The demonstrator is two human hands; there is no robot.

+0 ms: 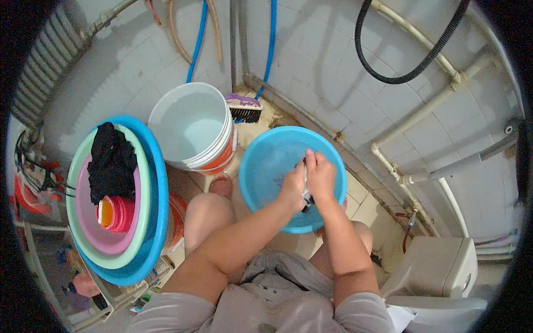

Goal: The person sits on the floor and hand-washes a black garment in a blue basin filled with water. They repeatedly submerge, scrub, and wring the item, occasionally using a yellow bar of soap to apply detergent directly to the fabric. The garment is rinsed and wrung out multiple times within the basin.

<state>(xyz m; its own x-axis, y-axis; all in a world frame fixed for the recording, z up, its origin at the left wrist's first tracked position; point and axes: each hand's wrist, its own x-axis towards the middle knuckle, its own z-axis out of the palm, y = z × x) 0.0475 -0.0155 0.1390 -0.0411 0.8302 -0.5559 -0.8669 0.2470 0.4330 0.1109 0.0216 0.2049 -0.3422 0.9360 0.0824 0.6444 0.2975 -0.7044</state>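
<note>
Both of my hands are together over a blue basin (249, 195) that holds cloudy, slightly sudsy water. My left hand (292, 186) is closed round a small wet cloth (306, 195), dark with white parts. Pressed against it from the other side, my right hand (322, 176) also grips the cloth. Most of the cloth is hidden between my palms, and a dark end sticks out below. I cannot make out what kind of garment or rag it is.
Left of the basin stands a white bucket (191, 119) of water. Nested basins (161, 222) at far left hold a black garment (111, 161) and a red container (123, 213). A purple brush (244, 105) lies by the wall; a toilet (433, 266) stands right. Pipes line the wall.
</note>
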